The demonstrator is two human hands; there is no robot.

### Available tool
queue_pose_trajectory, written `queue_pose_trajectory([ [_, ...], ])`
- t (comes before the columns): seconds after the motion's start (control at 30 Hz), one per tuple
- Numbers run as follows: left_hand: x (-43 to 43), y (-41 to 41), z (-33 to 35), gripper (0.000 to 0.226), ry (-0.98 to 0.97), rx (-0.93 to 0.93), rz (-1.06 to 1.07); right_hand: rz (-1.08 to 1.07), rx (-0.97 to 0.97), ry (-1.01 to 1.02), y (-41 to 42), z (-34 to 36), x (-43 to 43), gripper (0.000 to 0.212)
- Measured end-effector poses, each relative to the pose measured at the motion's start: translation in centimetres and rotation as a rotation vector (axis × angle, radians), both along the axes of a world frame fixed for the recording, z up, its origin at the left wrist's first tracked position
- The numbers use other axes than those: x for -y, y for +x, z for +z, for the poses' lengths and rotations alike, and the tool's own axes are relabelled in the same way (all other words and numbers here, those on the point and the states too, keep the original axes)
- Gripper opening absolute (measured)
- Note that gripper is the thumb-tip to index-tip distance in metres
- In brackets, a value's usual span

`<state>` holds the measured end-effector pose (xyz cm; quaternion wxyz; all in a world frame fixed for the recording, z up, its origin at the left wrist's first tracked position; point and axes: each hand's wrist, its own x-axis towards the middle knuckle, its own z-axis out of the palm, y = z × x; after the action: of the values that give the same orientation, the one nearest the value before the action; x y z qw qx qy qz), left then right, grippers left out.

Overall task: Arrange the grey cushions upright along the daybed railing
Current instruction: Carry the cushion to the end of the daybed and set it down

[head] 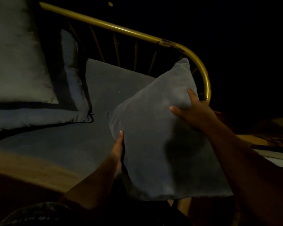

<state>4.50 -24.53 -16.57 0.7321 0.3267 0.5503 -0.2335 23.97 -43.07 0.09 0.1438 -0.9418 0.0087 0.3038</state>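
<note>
Both hands, left hand (118, 150), right hand (193, 110), grip grey cushion (155, 144); no writing legible

The room is very dark; beyond the daybed everything at top and right falls to black. A dim light catches a pale wooden edge (44, 167) running along the front of the seat at lower left. At far right, low in the view, lie a yellowish wooden surface (258, 141) and a white slab edge (278, 158), both blurred.
</note>
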Motion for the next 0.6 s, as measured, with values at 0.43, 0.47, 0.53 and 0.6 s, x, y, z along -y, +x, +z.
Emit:
queue_pose_trajectory([
  [0.43,-10.1,1.4,4.6,0.112,0.272,0.177,-0.163,-0.247,0.127,0.213,-6.8,1.2,-2.9,0.103],
  [0.47,-10.6,1.6,4.0,0.103,0.290,0.184,-0.196,-0.251,0.102,0.202,-7.4,0.3,-3.5,0.103],
  [0.53,-11.0,2.1,2.7,0.079,0.335,0.226,-0.255,-0.267,0.043,0.147,-8.4,-1.6,-4.4,0.104],
  [0.6,-11.2,2.6,1.5,0.080,0.376,0.271,-0.352,-0.281,0.002,0.058,-8.4,-3.1,-4.8,0.107],
])
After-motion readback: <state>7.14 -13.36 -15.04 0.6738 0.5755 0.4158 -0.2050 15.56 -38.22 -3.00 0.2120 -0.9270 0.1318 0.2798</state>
